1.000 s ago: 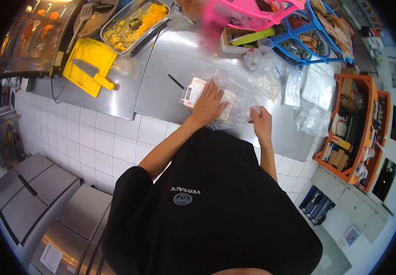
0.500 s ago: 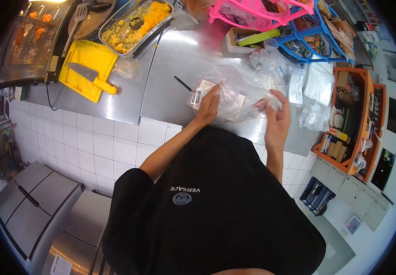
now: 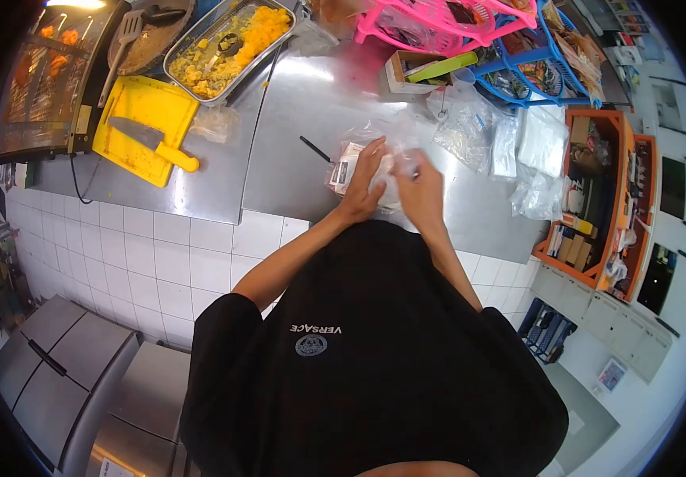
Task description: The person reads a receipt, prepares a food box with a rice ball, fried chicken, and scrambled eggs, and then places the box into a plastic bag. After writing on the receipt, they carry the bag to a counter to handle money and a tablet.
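The packet [image 3: 344,168] lies right of the yellow cutting board [image 3: 156,106]; the left hand [image 3: 364,184] rests against it, fingers extended; the right hand [image 3: 420,188] has come inward, so the plastic bag [image 3: 372,133] seems gathered closer; this hand's grip I cannot tell.

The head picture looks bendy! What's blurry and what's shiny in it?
Head view: straight things curve near the dark round edges; head view: the right hand looks smeared, the left hand clearer; head view: white glare shines on the metal table, plus a pink glow near the pink basket.
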